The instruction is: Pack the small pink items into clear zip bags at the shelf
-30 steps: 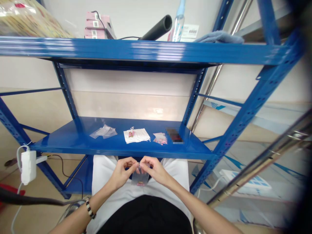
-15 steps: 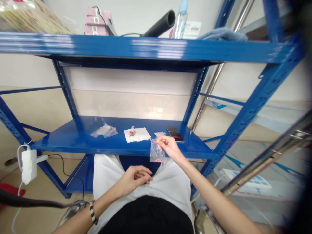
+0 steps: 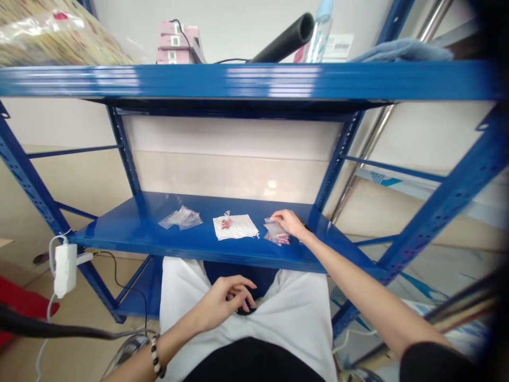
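Note:
My right hand [image 3: 289, 222] is at the right part of the blue shelf, fingertips pinched on the top edge of a small clear plastic bag [image 3: 274, 228]. Pink bits show at the bag's lower end, at the shelf surface; whether they are all in this bag or partly in another under it, I cannot tell. Left of it lies a white cloth pouch [image 3: 243, 227] with a little heap of pink and gold beads [image 3: 226, 223] on it. Over my lap, my left hand [image 3: 225, 301] holds nothing, its fingers loosely bent and apart.
Several flat clear bags [image 3: 182, 218] lie on the left of the blue shelf [image 3: 159, 239]. The upper shelf [image 3: 207, 80] carries pink boxes [image 3: 178, 43], a black tube [image 3: 280, 41], a bottle [image 3: 319, 34] and a blue cloth [image 3: 405, 50]. A white adapter [image 3: 66, 269] hangs at left.
My right hand has carried the plastic bag from in front of the shelf edge forward onto the shelf. My left hand stays over my lap, fingers slightly more spread. The view has shifted.

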Motion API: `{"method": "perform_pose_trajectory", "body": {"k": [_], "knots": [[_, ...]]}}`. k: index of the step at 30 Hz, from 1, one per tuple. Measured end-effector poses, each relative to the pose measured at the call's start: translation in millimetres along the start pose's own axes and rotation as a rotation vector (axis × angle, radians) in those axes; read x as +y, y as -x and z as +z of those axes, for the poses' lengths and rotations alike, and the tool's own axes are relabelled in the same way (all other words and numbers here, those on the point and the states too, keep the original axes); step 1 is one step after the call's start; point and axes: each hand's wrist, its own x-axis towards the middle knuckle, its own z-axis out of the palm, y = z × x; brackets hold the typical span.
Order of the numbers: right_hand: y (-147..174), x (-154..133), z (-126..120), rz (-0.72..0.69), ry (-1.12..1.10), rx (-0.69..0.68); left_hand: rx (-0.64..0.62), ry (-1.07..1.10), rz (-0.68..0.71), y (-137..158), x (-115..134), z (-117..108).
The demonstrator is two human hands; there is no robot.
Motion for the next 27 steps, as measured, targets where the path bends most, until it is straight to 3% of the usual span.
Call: {"method": "perform_pose_trajectory", "body": {"k": [4, 9, 14, 19, 23, 27], "knots": [[-8.2, 2.3, -0.6, -0.038, 0.21, -0.066, 0.035, -0.018, 0.014, -4.2, 1.1, -3.5], [-21.4, -39.7, 10.9, -0.115, 0.391, 0.092, 0.066, 0.035, 0.002, -15.4, -3.3, -10.1], [-48.5, -132.2, 72.6, -0.295, 0.314, -0.072, 0.024, -0.083, -0.015, -11.3, -7.8, -11.8], [-89.1, -210.6, 149.7, -0.274, 0.149, -0.243, -0.055, -0.687, 0.082, -1.6, -14.1, -20.1], [-117.3, -242.2, 186.1, -0.156, 0.09, -0.328, -0.099, -0.888, 0.078, -1.7, -13.6, -24.7], [-123.4, -251.3, 207.3, -0.144, 0.066, -0.335, -0.132, -0.942, 0.077, -0.9, -13.3, -23.0]]}}
